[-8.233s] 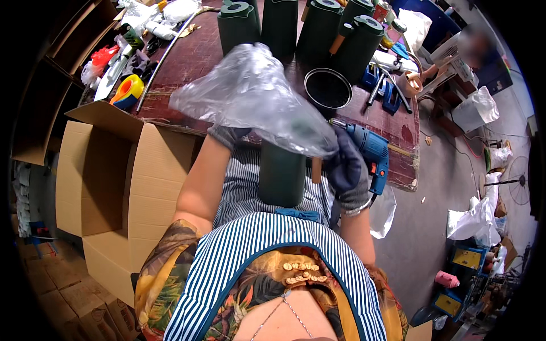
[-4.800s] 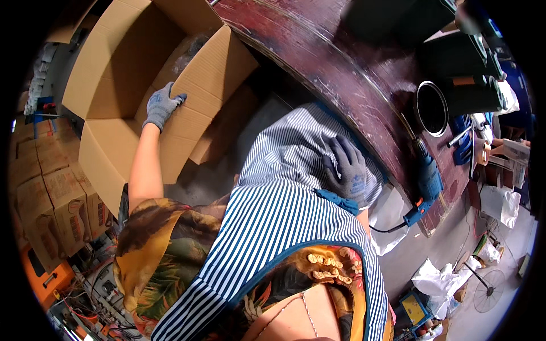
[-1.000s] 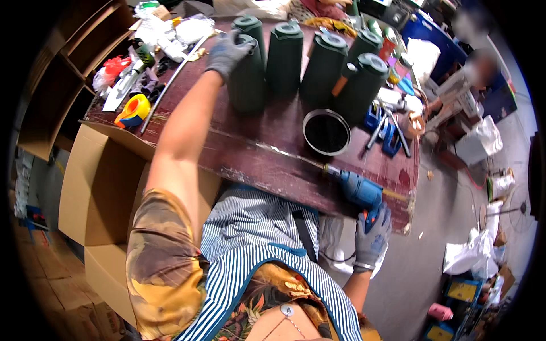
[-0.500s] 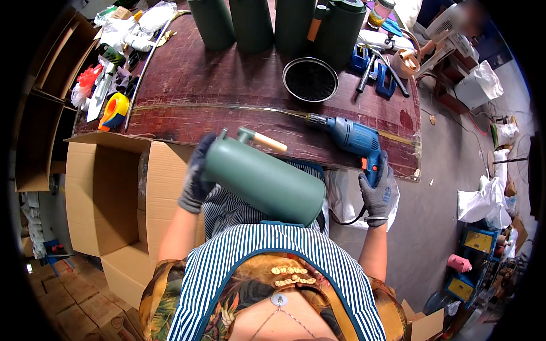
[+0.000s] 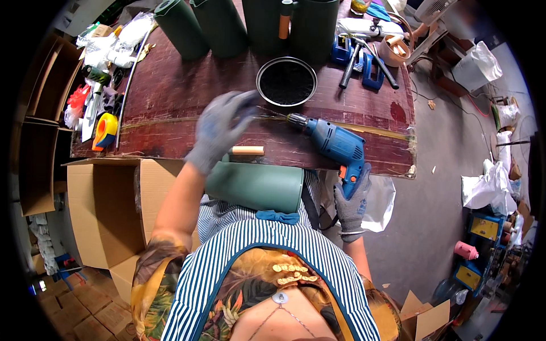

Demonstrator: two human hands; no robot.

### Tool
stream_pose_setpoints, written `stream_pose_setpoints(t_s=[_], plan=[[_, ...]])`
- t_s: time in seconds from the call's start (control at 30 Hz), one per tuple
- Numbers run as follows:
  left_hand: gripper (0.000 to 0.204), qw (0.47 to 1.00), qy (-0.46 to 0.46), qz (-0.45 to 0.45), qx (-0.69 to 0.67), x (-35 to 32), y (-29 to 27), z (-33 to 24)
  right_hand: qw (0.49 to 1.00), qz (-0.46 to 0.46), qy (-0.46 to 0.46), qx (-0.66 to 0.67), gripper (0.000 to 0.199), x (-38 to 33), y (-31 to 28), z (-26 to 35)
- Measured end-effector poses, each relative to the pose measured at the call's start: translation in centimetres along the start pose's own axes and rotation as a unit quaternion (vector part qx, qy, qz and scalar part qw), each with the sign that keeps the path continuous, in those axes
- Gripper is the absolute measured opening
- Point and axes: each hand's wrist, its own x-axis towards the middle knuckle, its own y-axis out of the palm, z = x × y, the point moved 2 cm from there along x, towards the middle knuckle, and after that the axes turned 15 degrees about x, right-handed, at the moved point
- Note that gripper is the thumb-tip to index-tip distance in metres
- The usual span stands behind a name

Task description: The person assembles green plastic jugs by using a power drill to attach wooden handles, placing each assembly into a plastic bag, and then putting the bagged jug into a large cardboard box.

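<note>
Shelving (image 5: 38, 165) stands farthest left of the drill (image 5: 338, 145), with a yellow, orange and blue tape roll (image 5: 106, 132) nearer to it and an open cardboard box (image 5: 105, 210) lower down. Left of the drill, the gloved left hand (image 5: 219, 128) reaches over the table (image 5: 170, 133), fingers slightly parted and bent toward the bit; whether they pinch anything small cannot be told. Green jugs (image 5: 219, 28) stand beyond the drill, to its left.

One green jug (image 5: 256, 184) lies on its side across the lap, below and left of the drill. Its wooden handle (image 5: 248, 150) faces the table, below the left fingers and apart from them; the left wrist and forearm hide its left end. A round dish (image 5: 286, 81) of dark contents sits just beyond the drill's bit.

The gloved right hand (image 5: 352, 202) is wrapped around the drill's grip, its fingers clear of the jug. Beyond the drill, to its right, lie blue tools (image 5: 372, 74).
</note>
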Motion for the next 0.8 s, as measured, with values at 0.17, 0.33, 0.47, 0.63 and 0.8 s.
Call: stream_pose_setpoints(t_s=[0.17,0.33,0.47,0.63,0.8], plan=[[0.035,0.982,0.157,0.059,0.092,10.0,10.4,-3.6,1.0,0.029,-0.01,0.004,0.094,0.3,-0.6,0.5],[0.027,0.969,0.228,0.058,0.07,11.7,13.3,-2.9,1.0,0.006,-0.016,-0.025,0.091,0.4,0.0,0.9],[0.028,0.981,0.189,0.013,-0.037,10.8,13.3,-2.2,1.0,0.003,0.008,-0.02,0.09,0.5,0.1,0.6],[0.038,0.968,0.004,0.074,-0.241,10.7,13.8,-0.1,0.999,0.019,-0.007,-0.033,0.091,0.5,0.0,0.6],[0.033,0.983,0.176,0.037,-0.047,10.6,13.4,-2.6,0.999,0.004,-0.012,-0.041,0.09,0.3,0.2,0.4]])
